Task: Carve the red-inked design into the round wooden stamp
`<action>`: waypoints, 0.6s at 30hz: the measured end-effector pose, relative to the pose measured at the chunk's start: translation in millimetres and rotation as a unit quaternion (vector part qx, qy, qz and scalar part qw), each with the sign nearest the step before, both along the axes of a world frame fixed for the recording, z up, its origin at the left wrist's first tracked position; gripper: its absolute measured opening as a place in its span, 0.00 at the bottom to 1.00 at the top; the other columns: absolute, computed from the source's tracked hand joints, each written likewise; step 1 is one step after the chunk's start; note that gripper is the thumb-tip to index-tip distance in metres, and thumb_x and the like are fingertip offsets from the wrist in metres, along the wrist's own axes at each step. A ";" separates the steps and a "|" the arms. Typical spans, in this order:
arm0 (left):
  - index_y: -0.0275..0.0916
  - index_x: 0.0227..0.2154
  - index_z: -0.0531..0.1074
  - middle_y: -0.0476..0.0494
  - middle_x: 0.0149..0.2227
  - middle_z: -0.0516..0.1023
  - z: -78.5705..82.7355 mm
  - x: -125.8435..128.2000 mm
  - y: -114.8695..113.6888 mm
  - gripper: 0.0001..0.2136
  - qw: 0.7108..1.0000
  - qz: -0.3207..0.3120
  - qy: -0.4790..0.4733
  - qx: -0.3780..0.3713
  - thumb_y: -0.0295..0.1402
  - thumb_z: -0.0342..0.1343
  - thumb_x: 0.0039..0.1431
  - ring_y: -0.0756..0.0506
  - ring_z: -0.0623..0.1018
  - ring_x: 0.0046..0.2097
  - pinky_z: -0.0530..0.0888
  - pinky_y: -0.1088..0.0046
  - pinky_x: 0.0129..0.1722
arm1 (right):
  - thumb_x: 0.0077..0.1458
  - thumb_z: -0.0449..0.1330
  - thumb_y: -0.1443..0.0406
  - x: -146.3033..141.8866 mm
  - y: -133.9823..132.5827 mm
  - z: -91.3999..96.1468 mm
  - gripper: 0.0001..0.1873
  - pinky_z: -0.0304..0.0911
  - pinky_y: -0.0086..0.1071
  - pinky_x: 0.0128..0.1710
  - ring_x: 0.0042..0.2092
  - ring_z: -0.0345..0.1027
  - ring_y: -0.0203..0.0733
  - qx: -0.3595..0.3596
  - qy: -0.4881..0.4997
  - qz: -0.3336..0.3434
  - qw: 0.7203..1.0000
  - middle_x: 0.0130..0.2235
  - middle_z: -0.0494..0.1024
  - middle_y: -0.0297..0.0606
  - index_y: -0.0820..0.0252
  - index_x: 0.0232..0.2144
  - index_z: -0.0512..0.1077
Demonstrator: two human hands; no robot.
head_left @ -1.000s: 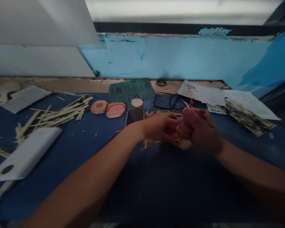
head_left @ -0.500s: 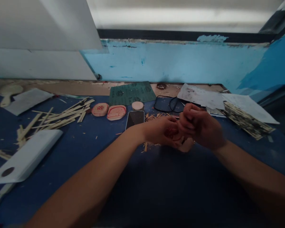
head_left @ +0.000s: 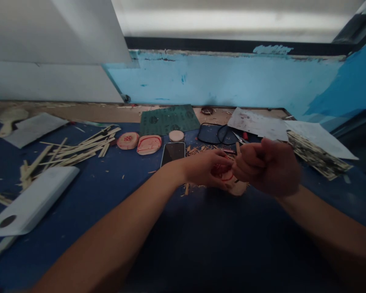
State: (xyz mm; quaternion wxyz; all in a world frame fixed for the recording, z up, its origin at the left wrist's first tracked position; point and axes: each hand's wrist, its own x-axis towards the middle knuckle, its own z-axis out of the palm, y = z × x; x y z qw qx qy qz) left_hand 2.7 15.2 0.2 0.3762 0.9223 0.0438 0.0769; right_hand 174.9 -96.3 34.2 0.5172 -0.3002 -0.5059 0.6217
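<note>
My left hand (head_left: 205, 167) is closed around the left side of a carved wooden piece (head_left: 238, 188) with red lines on it, held low over the blue table (head_left: 103, 211). Just to its right, my right hand (head_left: 266, 167) is curled into a fist above the wood's right edge. A short thin brown bit (head_left: 238, 148) sticks up by its fingers, and a small dark mark or tip shows below them. What the fist grips is hidden. Wood shavings (head_left: 198, 150) lie scattered behind and around the piece.
A phone (head_left: 173, 153), two red-marked wood blanks (head_left: 149, 145) (head_left: 128, 140) and a plain wooden disc (head_left: 176, 136) lie behind my left arm. Left are wood strips (head_left: 79, 150) and a white corded device (head_left: 36, 199). Green sandpaper (head_left: 170, 119), a black cord (head_left: 212, 142) and papers (head_left: 259, 124) lie farther back.
My right hand has moved right and turned, uncovering more of the red-lined wood and a red-and-silver item behind. My left hand has stayed nearly in place on the wood.
</note>
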 end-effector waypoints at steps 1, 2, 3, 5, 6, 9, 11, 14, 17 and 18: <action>0.43 0.50 0.80 0.41 0.60 0.71 0.0 0.4 -0.3 0.17 1.000 0.001 -0.001 0.003 0.37 0.70 0.58 0.41 0.76 0.57 0.71 0.64 0.59 | 0.64 0.56 0.48 -1.5 -0.1 -1.2 0.29 0.43 0.33 0.19 0.18 0.39 0.33 0.006 -0.003 0.008 1.000 0.17 0.46 0.26 0.55 0.16 0.55; 0.43 0.49 0.80 0.41 0.59 0.72 -0.2 0.8 -0.8 0.16 1.000 0.003 -0.004 0.003 0.38 0.69 0.58 0.41 0.76 0.55 0.72 0.65 0.58 | 0.64 0.56 0.48 -2.8 0.3 -2.6 0.30 0.43 0.33 0.19 0.18 0.39 0.33 0.011 -0.004 0.015 1.000 0.17 0.46 0.26 0.55 0.16 0.55; 0.42 0.47 0.81 0.41 0.58 0.73 -0.3 1.2 -1.4 0.15 1.000 0.005 -0.008 0.001 0.38 0.69 0.58 0.42 0.77 0.53 0.73 0.65 0.56 | 0.64 0.56 0.48 -3.7 1.1 -4.1 0.30 0.43 0.33 0.18 0.18 0.39 0.33 0.013 -0.005 0.022 1.000 0.17 0.47 0.26 0.55 0.16 0.54; 0.40 0.43 0.81 0.41 0.56 0.74 -0.6 1.6 -2.7 0.12 1.000 0.006 -0.018 -0.004 0.37 0.69 0.58 0.42 0.77 0.52 0.73 0.66 0.55 | 0.64 0.56 0.49 -4.6 2.9 -5.9 0.30 0.44 0.33 0.18 0.17 0.40 0.33 0.017 -0.007 0.028 0.999 0.16 0.47 0.26 0.55 0.16 0.54; 0.40 0.43 0.81 0.41 0.56 0.74 -0.7 1.7 -3.4 0.11 1.000 0.006 -0.023 -0.005 0.36 0.69 0.58 0.42 0.77 0.53 0.73 0.66 0.55 | 0.64 0.56 0.51 -4.6 3.6 -5.7 0.29 0.44 0.33 0.18 0.18 0.41 0.33 0.013 -0.010 0.020 1.000 0.16 0.48 0.27 0.55 0.16 0.54; 0.42 0.46 0.81 0.41 0.59 0.73 -0.7 1.5 -4.9 0.13 0.999 0.012 -0.033 -0.012 0.35 0.69 0.58 0.41 0.76 0.58 0.72 0.66 0.59 | 0.63 0.55 0.56 -4.8 2.5 -0.9 0.21 0.44 0.32 0.20 0.20 0.43 0.34 -0.024 -0.020 -0.032 0.999 0.18 0.51 0.28 0.55 0.20 0.60; 0.42 0.49 0.80 0.40 0.59 0.73 -1.0 1.5 -4.9 0.16 0.999 0.013 -0.030 -0.012 0.35 0.69 0.58 0.41 0.76 0.58 0.72 0.65 0.60 | 0.61 0.57 0.57 -6.4 -0.6 2.6 0.16 0.43 0.32 0.20 0.21 0.43 0.35 -0.050 -0.012 -0.067 0.996 0.20 0.52 0.28 0.55 0.23 0.63; 0.42 0.51 0.80 0.39 0.60 0.73 -2.1 2.1 -3.9 0.19 1.000 0.010 -0.023 0.001 0.35 0.70 0.57 0.40 0.76 0.58 0.72 0.64 0.60 | 0.62 0.59 0.55 -12.0 -5.7 1.9 0.20 0.43 0.33 0.20 0.22 0.41 0.35 -0.035 0.019 -0.113 0.993 0.21 0.49 0.27 0.55 0.22 0.60; 0.41 0.50 0.80 0.39 0.59 0.73 -2.6 2.3 -3.3 0.17 1.000 0.008 -0.024 0.000 0.34 0.69 0.57 0.40 0.76 0.57 0.72 0.64 0.60 | 0.65 0.61 0.55 -19.6 -8.7 -1.8 0.28 0.42 0.33 0.18 0.19 0.39 0.33 0.012 0.022 -0.165 0.986 0.18 0.46 0.26 0.55 0.18 0.56; 0.41 0.48 0.80 0.39 0.58 0.73 -2.4 2.1 -3.4 0.16 1.000 0.007 -0.023 -0.003 0.34 0.69 0.57 0.40 0.76 0.57 0.72 0.63 0.59 | 0.66 0.62 0.55 -21.8 -9.2 -2.0 0.29 0.41 0.33 0.18 0.18 0.39 0.32 0.021 0.014 -0.177 0.984 0.18 0.47 0.26 0.56 0.17 0.56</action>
